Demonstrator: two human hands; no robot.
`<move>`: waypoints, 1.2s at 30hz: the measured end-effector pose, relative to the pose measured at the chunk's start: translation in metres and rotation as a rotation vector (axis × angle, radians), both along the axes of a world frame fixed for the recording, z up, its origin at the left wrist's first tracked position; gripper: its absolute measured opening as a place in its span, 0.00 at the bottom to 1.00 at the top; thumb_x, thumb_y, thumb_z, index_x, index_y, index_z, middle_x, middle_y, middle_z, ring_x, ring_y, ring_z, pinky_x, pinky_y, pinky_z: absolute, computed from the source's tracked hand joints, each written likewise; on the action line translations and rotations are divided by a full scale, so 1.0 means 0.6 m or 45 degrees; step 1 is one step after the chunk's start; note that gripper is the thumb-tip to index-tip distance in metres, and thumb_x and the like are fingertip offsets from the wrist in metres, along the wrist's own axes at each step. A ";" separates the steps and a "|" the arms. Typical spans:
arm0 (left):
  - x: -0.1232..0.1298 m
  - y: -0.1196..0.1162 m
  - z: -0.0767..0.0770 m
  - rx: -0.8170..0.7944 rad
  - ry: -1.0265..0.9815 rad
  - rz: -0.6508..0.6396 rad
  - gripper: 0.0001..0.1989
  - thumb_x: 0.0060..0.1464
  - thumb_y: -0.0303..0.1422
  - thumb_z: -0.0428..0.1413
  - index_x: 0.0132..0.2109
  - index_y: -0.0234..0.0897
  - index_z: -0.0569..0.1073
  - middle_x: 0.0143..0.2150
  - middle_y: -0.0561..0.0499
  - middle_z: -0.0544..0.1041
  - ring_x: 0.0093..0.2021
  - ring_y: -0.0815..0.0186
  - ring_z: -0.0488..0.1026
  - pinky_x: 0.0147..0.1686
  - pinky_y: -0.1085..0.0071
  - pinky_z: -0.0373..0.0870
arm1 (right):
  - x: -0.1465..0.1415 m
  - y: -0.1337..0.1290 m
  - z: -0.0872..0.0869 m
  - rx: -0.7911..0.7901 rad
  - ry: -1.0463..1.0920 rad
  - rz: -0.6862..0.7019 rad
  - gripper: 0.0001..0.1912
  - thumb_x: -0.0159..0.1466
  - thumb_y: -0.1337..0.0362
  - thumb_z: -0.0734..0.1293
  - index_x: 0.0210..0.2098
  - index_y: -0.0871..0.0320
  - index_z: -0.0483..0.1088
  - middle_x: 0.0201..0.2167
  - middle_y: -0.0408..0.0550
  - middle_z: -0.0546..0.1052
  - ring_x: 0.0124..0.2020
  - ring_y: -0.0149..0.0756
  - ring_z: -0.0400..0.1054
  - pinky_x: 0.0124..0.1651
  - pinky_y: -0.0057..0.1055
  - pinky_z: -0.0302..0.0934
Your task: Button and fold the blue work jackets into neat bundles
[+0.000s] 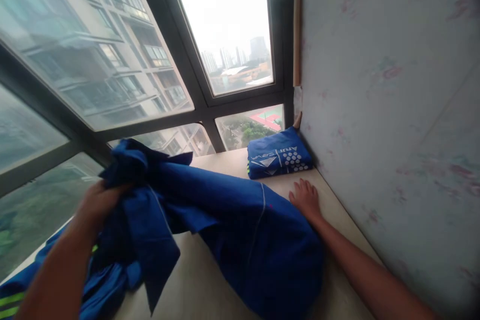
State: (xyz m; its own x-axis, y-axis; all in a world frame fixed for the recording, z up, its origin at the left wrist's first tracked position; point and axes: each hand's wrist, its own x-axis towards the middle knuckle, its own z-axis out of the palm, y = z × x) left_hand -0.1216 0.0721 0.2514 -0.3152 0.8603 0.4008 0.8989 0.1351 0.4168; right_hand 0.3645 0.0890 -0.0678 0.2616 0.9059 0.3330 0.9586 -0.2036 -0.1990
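Note:
A blue work garment [232, 210] with pale seam piping stretches across the sill, its left end lifted in a bunch. My left hand [107, 197] grips that bunched end, fingers closed around the cloth and partly hidden by it. On the right, my right hand [305, 197] lies on the sill at the garment's edge with fingers spread. Just beyond its fingertips sits a folded blue garment [279, 155] with white printed lettering and dots. More blue cloth [103, 287] with yellow-green stripes is crumpled at lower left, partly behind my left forearm.
The pale sill [193, 265] runs beneath the clothes. Dark window frames [204, 110] with glass panes border it ahead and on the left. A wall with faded floral paper [390, 110] stands close on the right.

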 end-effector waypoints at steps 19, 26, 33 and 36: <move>0.371 -0.097 -0.468 -0.206 0.274 -0.664 0.33 0.54 0.27 0.54 0.67 0.42 0.63 0.69 0.45 0.62 0.67 0.51 0.58 0.63 0.52 0.56 | 0.025 0.003 -0.025 -0.045 -0.197 0.040 0.19 0.69 0.63 0.59 0.57 0.58 0.69 0.61 0.58 0.68 0.61 0.49 0.58 0.58 0.43 0.53; 0.337 -0.155 -0.473 -0.150 0.128 -0.687 0.33 0.50 0.24 0.54 0.64 0.42 0.67 0.65 0.45 0.68 0.64 0.52 0.61 0.63 0.53 0.57 | 0.019 -0.001 -0.006 0.035 0.293 0.048 0.18 0.64 0.60 0.62 0.49 0.59 0.75 0.60 0.58 0.70 0.63 0.52 0.58 0.64 0.49 0.47; 0.331 -0.165 -0.471 -0.079 0.082 -0.598 0.26 0.49 0.23 0.55 0.57 0.37 0.72 0.55 0.41 0.73 0.58 0.51 0.67 0.59 0.54 0.62 | 0.031 -0.008 0.053 -0.001 0.867 0.223 0.23 0.66 0.56 0.55 0.43 0.60 0.78 0.45 0.56 0.80 0.49 0.45 0.73 0.54 0.42 0.64; 0.331 -0.163 -0.467 -0.059 0.083 -0.521 0.20 0.52 0.26 0.56 0.54 0.35 0.73 0.50 0.41 0.75 0.53 0.52 0.70 0.54 0.56 0.65 | -0.005 -0.051 0.071 -0.173 1.039 0.387 0.25 0.66 0.51 0.58 0.52 0.60 0.74 0.45 0.56 0.80 0.43 0.44 0.76 0.48 0.40 0.69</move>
State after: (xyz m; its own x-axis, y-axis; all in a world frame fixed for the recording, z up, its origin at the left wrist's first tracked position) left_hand 0.0772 -0.0258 -0.0290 0.0813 0.9268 0.3668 0.9067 -0.2215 0.3589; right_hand 0.3613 0.0583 -0.0254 0.1119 0.9932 0.0321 0.5448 -0.0343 -0.8379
